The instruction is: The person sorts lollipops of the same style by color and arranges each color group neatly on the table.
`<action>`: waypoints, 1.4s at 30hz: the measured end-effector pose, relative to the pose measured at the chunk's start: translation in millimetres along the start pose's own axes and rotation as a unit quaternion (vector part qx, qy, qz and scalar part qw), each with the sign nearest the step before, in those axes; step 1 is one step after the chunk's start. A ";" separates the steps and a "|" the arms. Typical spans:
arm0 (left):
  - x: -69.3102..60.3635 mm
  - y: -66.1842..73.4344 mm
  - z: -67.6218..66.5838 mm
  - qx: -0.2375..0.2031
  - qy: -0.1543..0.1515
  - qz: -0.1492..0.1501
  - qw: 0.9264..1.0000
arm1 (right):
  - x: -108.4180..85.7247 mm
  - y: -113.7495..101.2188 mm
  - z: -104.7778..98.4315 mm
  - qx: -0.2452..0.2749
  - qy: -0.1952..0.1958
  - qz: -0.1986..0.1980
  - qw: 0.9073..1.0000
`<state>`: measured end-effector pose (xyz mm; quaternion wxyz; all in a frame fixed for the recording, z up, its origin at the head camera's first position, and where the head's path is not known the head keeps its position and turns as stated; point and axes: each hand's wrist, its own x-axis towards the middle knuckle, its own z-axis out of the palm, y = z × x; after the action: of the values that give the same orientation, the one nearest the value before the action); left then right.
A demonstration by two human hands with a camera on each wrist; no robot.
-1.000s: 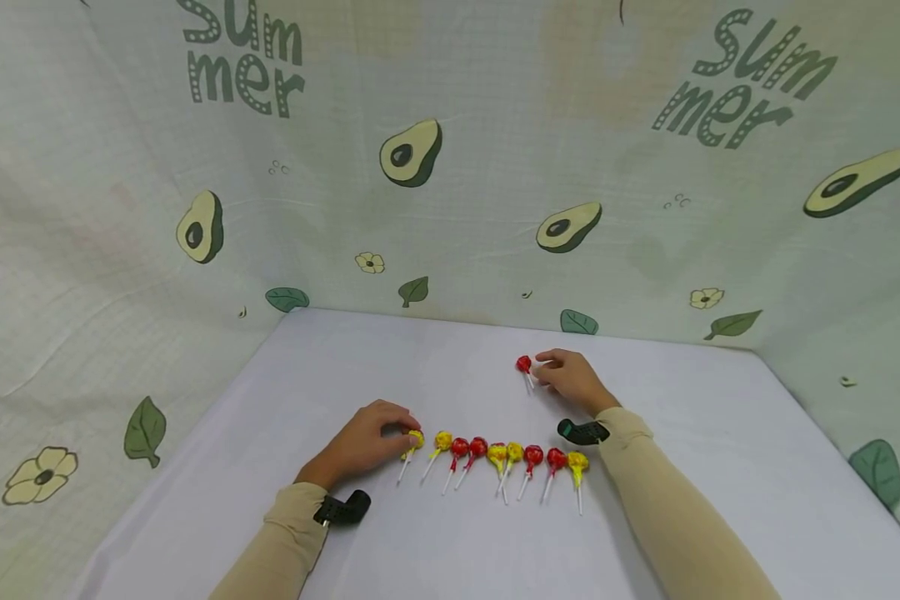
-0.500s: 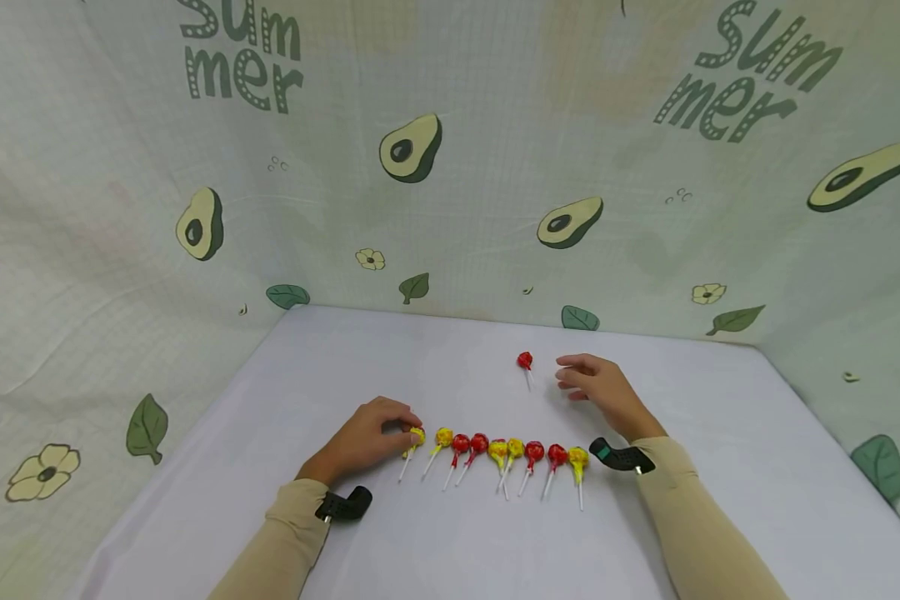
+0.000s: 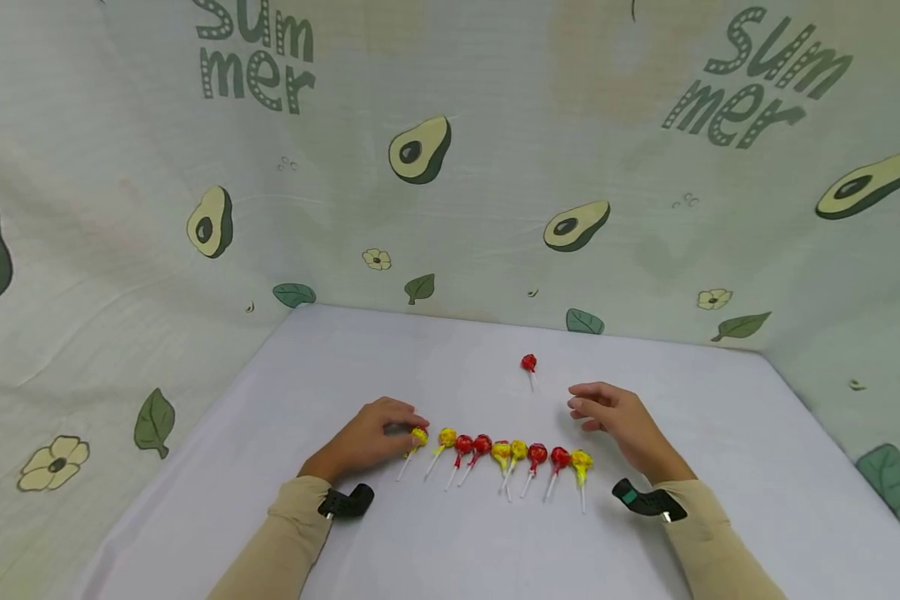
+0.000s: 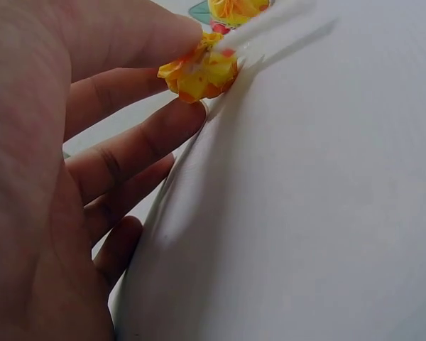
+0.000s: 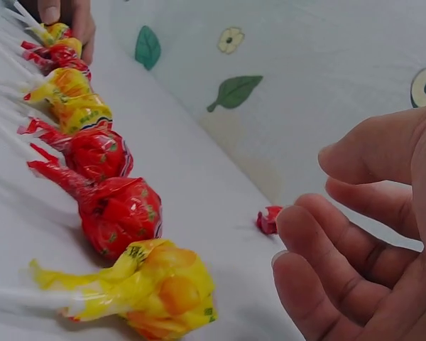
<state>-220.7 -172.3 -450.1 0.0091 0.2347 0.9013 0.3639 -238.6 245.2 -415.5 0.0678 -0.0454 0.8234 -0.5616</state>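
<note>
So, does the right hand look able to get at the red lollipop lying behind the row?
Most likely yes: the right hand holds nothing, and nothing visible stands between it and the red lollipop, just beyond its fingertips. The row of lollipops lies on the near side, off that path.

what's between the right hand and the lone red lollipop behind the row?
Nothing but bare white tabletop between the right hand and the lone red lollipop; the head view shows it.

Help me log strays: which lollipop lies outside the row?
The red lollipop lying alone toward the back of the white table; the other lollipops, red and yellow, form the row in front of it.
</note>
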 end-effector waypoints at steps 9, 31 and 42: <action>0.7 0.3 1.9 0.009 -0.004 0.008 1.000 | -25.8 11.6 -5.3 -0.017 0.018 0.015 1.000; 0.2 -3.0 1.2 -0.050 -0.002 -0.054 0.997 | -48.5 34.9 -3.9 -0.106 -0.018 -0.045 0.993; 3.6 -4.1 -0.3 -0.082 0.056 -0.032 0.995 | -50.2 37.8 -4.4 -0.159 -0.048 -0.088 0.982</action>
<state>-225.6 -173.5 -452.1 -0.0110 0.1831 0.8746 0.4488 -189.8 270.7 -446.0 0.0499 -0.1545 0.8906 -0.4247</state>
